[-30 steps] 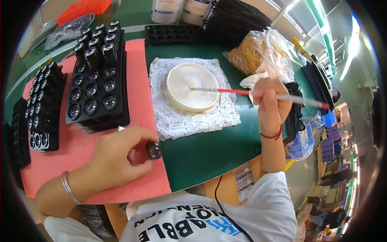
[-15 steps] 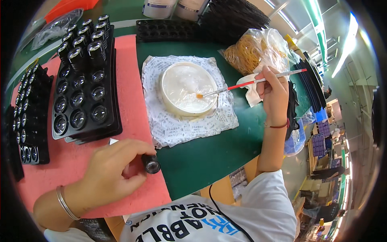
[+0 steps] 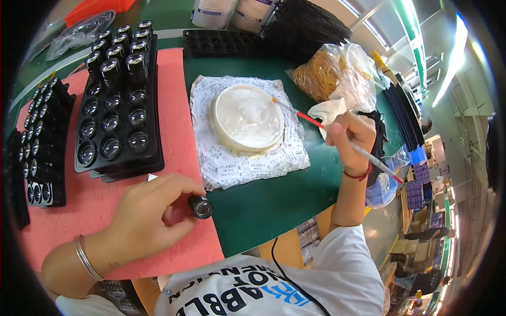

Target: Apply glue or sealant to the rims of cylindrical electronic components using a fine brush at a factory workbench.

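Nearest, the left hand (image 3: 150, 213) has its thumb and forefinger curled round a short black cylinder (image 3: 201, 207), gripping it at their tips with its glassy end exposed. Under these fingers lies a pink sheet (image 3: 203, 247), and just beyond their right side is a pad wrapped in printed paper (image 3: 208, 171). Farther forward and right, the right hand (image 3: 353, 139) pinches a thin brush (image 3: 310, 119) between closed fingers; its bristles, ahead and left of the fingertips, are at the right rim of a round white dish (image 3: 217, 130) on the pad. Beyond the left fingers, to their left, a black tray (image 3: 152, 150) holds more cylinders. Past the right fingers sit a crumpled white tissue (image 3: 328, 109), then a clear bag of yellow bands (image 3: 319, 73). Farthest, two pale tubs (image 3: 212, 15) stand beyond the dish.
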The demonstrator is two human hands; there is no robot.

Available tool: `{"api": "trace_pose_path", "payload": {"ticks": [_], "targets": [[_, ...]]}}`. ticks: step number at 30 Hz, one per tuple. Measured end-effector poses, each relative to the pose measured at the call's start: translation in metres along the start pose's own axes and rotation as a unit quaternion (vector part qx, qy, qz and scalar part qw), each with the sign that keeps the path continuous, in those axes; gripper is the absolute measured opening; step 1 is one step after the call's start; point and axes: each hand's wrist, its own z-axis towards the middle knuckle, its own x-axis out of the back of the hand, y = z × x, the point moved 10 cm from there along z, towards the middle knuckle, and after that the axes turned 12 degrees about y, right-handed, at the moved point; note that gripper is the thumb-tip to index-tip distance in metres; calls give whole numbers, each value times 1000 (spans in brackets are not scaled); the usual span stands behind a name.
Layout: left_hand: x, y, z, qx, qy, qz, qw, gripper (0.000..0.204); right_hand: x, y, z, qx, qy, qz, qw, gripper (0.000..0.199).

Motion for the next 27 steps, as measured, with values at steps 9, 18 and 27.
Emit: {"api": "trace_pose_path", "payload": {"ticks": [9,18,27], "targets": [[2,2,0,-8,11,1,1000,34,10,-7,-4,-20,54,225,973,39],[11,-5,4,78,17,-66,995,25,26,-9,-6,32,131,70,988,46],[11,-19,2,138,43,-151,978,25,-1,40,-14,-274,163,436,842,45]]}}
